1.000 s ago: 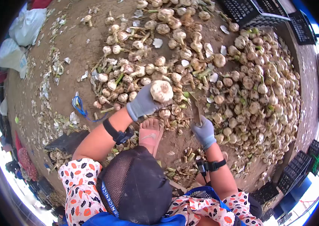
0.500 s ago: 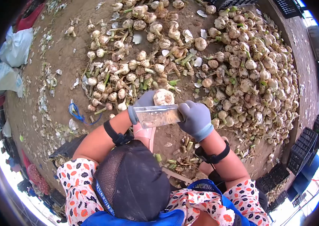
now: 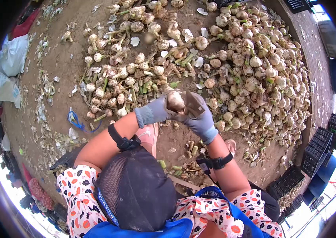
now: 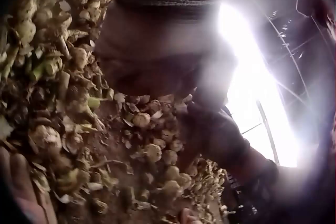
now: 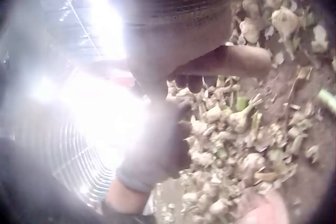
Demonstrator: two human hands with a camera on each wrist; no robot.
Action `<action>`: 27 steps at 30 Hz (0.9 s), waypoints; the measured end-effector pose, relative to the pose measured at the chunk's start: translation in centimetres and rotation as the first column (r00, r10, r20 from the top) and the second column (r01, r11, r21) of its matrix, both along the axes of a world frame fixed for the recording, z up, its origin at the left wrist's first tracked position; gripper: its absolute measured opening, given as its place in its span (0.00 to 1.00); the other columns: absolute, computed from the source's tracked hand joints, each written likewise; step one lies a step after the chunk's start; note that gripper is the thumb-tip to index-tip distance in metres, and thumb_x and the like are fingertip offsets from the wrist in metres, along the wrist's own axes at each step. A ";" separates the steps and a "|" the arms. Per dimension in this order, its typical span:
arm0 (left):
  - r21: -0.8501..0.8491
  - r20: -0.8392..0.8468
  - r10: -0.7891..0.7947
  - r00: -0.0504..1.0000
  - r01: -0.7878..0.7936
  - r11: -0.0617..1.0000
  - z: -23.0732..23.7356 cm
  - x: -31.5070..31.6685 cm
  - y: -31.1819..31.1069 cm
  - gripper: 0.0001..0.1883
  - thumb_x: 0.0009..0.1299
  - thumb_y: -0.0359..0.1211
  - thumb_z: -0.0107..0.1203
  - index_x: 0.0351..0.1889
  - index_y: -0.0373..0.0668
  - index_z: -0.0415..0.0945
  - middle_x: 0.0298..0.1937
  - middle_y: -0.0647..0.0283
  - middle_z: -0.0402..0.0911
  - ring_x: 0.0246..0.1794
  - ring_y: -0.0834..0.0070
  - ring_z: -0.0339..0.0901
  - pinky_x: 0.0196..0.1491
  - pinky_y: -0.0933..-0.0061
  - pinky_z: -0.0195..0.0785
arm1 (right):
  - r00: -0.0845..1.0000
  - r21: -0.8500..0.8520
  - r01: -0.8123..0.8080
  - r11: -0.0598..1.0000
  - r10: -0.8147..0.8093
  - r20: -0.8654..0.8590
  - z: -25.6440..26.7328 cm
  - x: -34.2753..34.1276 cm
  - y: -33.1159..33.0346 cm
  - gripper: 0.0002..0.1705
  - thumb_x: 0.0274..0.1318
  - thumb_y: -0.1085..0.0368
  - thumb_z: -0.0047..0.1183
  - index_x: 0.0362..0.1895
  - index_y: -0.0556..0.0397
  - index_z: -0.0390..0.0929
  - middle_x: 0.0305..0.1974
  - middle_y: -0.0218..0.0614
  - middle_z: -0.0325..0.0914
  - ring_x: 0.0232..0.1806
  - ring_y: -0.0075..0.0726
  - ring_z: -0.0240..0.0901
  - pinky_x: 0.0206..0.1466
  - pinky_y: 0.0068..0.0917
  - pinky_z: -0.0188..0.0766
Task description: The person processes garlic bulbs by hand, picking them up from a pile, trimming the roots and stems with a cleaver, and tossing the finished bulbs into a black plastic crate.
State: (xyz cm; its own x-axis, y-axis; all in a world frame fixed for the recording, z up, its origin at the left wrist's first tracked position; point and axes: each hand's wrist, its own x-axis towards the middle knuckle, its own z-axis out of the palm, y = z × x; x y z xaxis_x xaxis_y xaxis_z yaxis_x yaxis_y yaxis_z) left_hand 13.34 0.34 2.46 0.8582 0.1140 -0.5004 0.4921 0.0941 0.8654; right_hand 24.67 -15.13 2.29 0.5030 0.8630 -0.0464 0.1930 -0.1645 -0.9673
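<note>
In the head view my gloved left hand [image 3: 156,111] grips a large garlic bulb [image 3: 175,101]. Close beside it, my gloved right hand [image 3: 203,123] grips a broad-bladed knife [image 3: 194,104]. Its blade stands right at the bulb's right side, foreshortened. The two hands meet under the bulb, so part of the fingers is hidden. The knife's handle [image 5: 236,60] sticks out of the right fist in the right wrist view, and the left hand [image 5: 152,150] shows below it. Glare and blur dim the left wrist view, where the right hand [image 4: 218,134] appears dark.
Trimmed bulbs and cut stalks [image 3: 112,85] lie scattered ahead on the dirt floor. A big heap of garlic [image 3: 263,75] fills the right side. Black crates [image 3: 317,146] stand at far right, white sacks [image 3: 12,57] at far left. A pink shoe [image 3: 148,137] is below the hands.
The knife came up from beside the right leg, crossed low in front of the left wrist, and now stands foreshortened at the bulb. The bulb has tilted, and both hands have come together.
</note>
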 end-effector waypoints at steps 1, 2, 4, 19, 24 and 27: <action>0.001 0.002 0.001 1.000 -0.001 1.000 0.4 -0.1 0.4 0.36 0.55 0.31 0.67 0.60 0.39 0.59 0.49 0.62 0.75 0.48 0.77 0.73 0.53 0.76 0.68 | 0.997 0.077 0.074 0.994 -0.073 -0.011 -1.3 -0.4 0.3 0.15 0.46 0.57 0.64 0.31 0.53 0.75 0.32 0.38 0.77 0.35 0.43 0.74 0.40 0.35 0.70; -0.291 -0.123 -0.113 0.986 0.073 0.954 3.1 0.4 1.3 0.37 0.56 0.31 0.66 0.62 0.39 0.57 0.51 0.62 0.74 0.50 0.77 0.72 0.54 0.75 0.67 | 0.989 0.152 0.147 0.977 -0.144 -0.026 -2.0 -0.4 0.4 0.16 0.46 0.57 0.65 0.34 0.53 0.76 0.34 0.38 0.78 0.35 0.42 0.75 0.41 0.34 0.70; -0.580 -0.036 -0.265 0.964 0.196 0.791 2.4 -0.1 2.3 0.39 0.61 0.33 0.63 0.67 0.39 0.50 0.54 0.61 0.73 0.53 0.76 0.71 0.52 0.74 0.67 | 0.928 -0.037 0.152 0.988 -0.156 -0.338 0.7 0.7 -0.2 0.14 0.51 0.61 0.60 0.39 0.55 0.75 0.35 0.36 0.78 0.38 0.34 0.74 0.41 0.28 0.71; 0.347 -0.031 0.101 0.994 -0.084 0.934 -4.9 -3.2 1.0 0.31 0.56 0.53 0.64 0.46 0.36 0.72 0.37 0.54 0.80 0.36 0.62 0.78 0.44 0.67 0.71 | 0.956 -0.389 0.273 0.880 -0.202 0.213 1.3 -0.6 -1.8 0.14 0.45 0.58 0.60 0.25 0.53 0.72 0.23 0.43 0.71 0.23 0.49 0.69 0.28 0.36 0.67; 0.207 0.001 0.062 0.998 -0.061 0.977 -2.6 -2.6 0.5 0.27 0.55 0.48 0.66 0.46 0.42 0.74 0.37 0.57 0.80 0.37 0.63 0.78 0.44 0.69 0.71 | 0.906 -0.277 0.166 0.946 -0.035 0.422 0.9 -1.3 -1.6 0.09 0.46 0.61 0.57 0.29 0.50 0.74 0.25 0.45 0.74 0.28 0.55 0.73 0.31 0.42 0.69; -0.034 0.087 0.039 0.995 -0.036 0.999 1.8 -2.1 0.9 0.19 0.59 0.30 0.62 0.47 0.43 0.70 0.40 0.63 0.79 0.29 0.76 0.74 0.32 0.75 0.71 | 0.894 -0.545 0.403 0.736 -0.190 0.406 -4.9 0.1 -3.2 0.14 0.49 0.55 0.57 0.30 0.51 0.74 0.24 0.46 0.76 0.29 0.56 0.74 0.33 0.44 0.71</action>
State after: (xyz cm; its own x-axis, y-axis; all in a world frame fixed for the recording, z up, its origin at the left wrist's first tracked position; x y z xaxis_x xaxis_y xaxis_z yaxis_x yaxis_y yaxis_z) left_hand 11.19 1.25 4.22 0.8945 0.1320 -0.4270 0.4098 0.1393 0.9015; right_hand 24.77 -18.32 -2.63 0.8065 0.5094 -0.3000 0.2951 -0.7866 -0.5424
